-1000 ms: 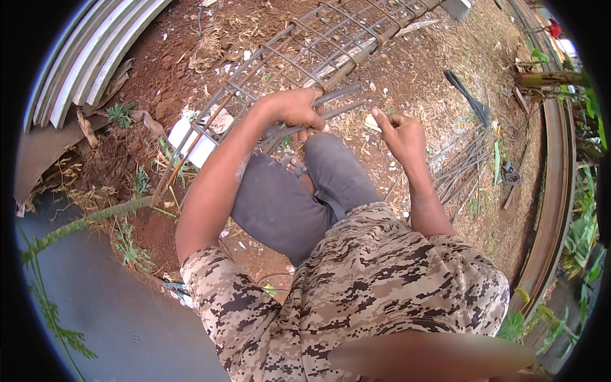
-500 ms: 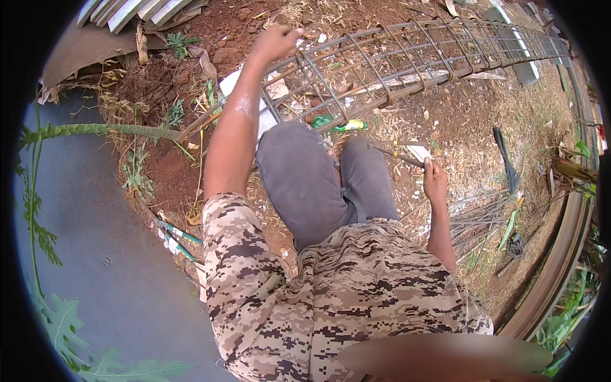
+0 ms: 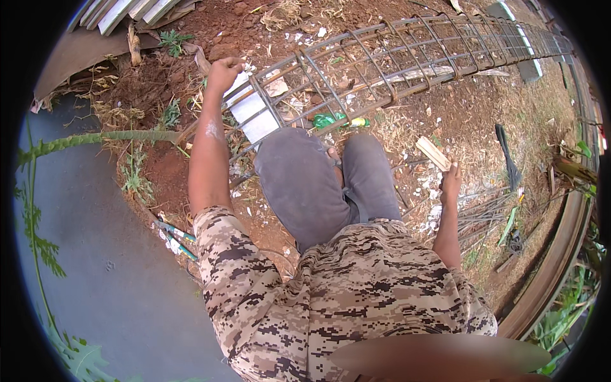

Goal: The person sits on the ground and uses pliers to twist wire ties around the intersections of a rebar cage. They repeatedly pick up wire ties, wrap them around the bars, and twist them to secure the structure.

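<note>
A long rebar cage (image 3: 407, 54) of rusty bars and square ties lies on the red earth, running from in front of my knees toward the upper right. My left hand (image 3: 224, 70) is closed on the near end of the cage, arm stretched forward. My right hand (image 3: 450, 181) is out to my right side, closed on a short pale piece of wood (image 3: 434, 153). My grey trousers and camouflage shirt fill the lower middle of the view.
A green bottle (image 3: 331, 120) lies under the cage by my knees. A bundle of thin steel rods (image 3: 484, 216) lies at my right. Cutters with green handles (image 3: 173, 237) lie at my left, beside a grey concrete slab (image 3: 102, 267). Corrugated sheets (image 3: 121, 9) lie at upper left.
My head has turned, so the cage now runs to the upper right. My left hand moved to the cage's end. My right hand came off the cage and dropped to my right side.
</note>
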